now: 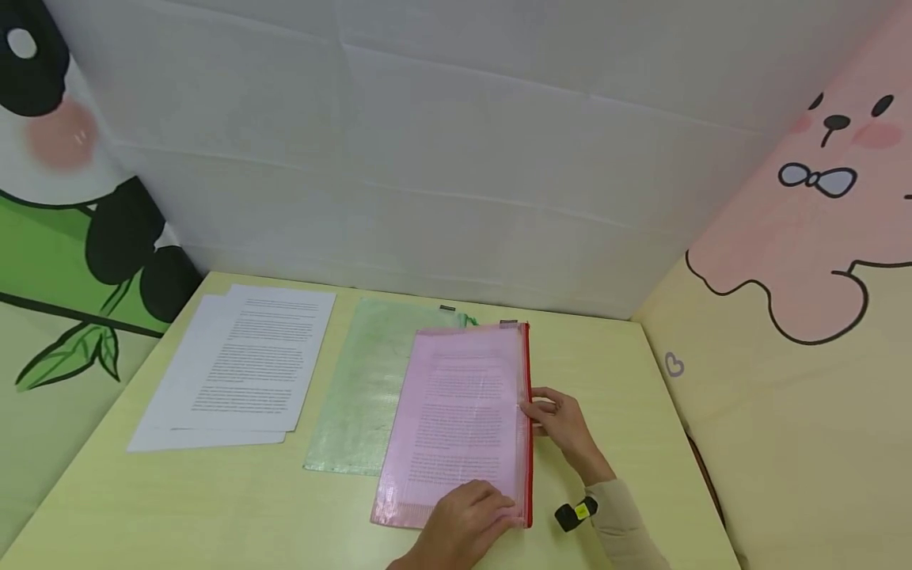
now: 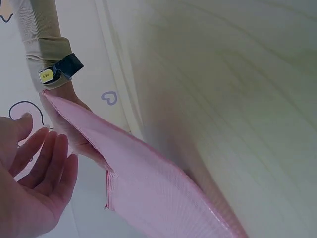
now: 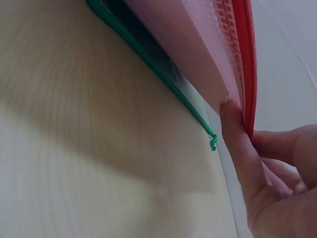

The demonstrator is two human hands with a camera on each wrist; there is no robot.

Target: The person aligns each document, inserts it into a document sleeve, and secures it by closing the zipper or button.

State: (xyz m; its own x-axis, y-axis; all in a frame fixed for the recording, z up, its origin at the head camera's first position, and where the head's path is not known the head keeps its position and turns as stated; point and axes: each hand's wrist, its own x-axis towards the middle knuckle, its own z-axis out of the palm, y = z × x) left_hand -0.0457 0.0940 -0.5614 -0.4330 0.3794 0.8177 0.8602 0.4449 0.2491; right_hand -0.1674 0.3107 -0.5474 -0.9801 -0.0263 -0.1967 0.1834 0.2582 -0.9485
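A pink zip folder (image 1: 456, 380), with a printed sheet showing through its front, has a red zip along its right edge. My right hand (image 1: 559, 419) pinches that edge about midway; in the right wrist view, fingers and thumb of the right hand (image 3: 267, 168) lie on either side of the red zip (image 3: 245, 64). Over the folder's lower right part is my left hand (image 1: 466, 522). The left wrist view shows the left hand (image 2: 39, 183) with fingers loosely bent and nothing between them, beside the pink folder (image 2: 148, 178). A green zip folder (image 1: 356, 396) lies partly covered by the pink one.
To the left, overlapping printed sheets (image 1: 249, 364) lie on the pale wooden table (image 1: 285, 507). A black device (image 1: 575, 513) with a yellow label hangs at the right sleeve. A white wall (image 1: 456, 198) rises behind the table; a painted wall (image 1: 784, 412) stands right.
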